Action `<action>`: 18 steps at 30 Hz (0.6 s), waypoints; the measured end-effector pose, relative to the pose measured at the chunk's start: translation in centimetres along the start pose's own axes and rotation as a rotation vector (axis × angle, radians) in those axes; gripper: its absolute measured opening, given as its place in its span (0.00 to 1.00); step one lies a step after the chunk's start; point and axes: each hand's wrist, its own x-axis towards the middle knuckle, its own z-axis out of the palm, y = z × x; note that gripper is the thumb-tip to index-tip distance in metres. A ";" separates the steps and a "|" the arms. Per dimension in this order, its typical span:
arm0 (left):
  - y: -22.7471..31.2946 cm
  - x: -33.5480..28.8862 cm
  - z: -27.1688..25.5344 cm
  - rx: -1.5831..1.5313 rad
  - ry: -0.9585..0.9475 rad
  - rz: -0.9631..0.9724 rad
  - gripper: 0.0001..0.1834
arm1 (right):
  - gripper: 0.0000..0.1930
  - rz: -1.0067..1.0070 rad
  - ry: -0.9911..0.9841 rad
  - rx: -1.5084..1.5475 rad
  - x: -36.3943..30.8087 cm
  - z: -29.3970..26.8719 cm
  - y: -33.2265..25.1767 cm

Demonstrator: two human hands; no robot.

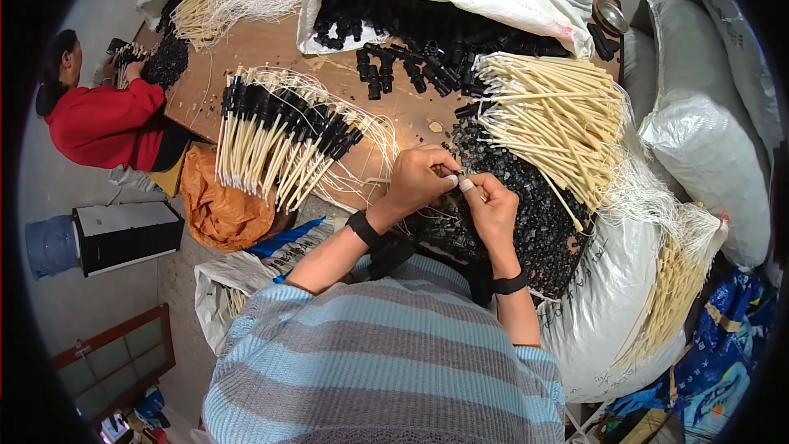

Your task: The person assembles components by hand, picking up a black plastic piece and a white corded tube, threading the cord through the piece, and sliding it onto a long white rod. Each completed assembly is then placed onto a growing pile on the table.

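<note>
Your left hand (423, 174) and right hand (495, 204) nearly meet over the bench (403, 120), each grip pinched close, thumb to finger, on a small dark part (460, 172) between them, above loose black pieces (546, 238); its shape is unclear.

Between nine and ten o'clock, a person in a red top (107, 123) is seen beside the surface (246, 53). At nine o'clock, a crumpled orange bag (218, 201) is found, and farther out a blue water jug (51, 247) is set against a black-and-white cabinet (127, 237). Toward eight, a brown-framed paned panel (119, 360) is shown. Near two o'clock, a round metal dish (610, 16) is placed; toward three, a bulging pale sack (699, 136) is stood, and blue printed packaging (723, 349) is heaped at four.
</note>
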 end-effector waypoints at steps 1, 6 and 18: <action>0.1 0.1 -0.1 0.008 0.000 0.004 0.07 | 0.03 0.006 -0.020 0.048 0.0 0.0 0.0; 0.7 1.1 -1.0 0.213 0.054 0.308 0.11 | 0.04 0.219 -0.078 0.524 -0.1 -0.6 -0.1; 0.5 0.2 -1.5 0.393 -0.159 0.298 0.16 | 0.14 -0.432 -0.130 -0.459 -0.6 -2.9 -1.1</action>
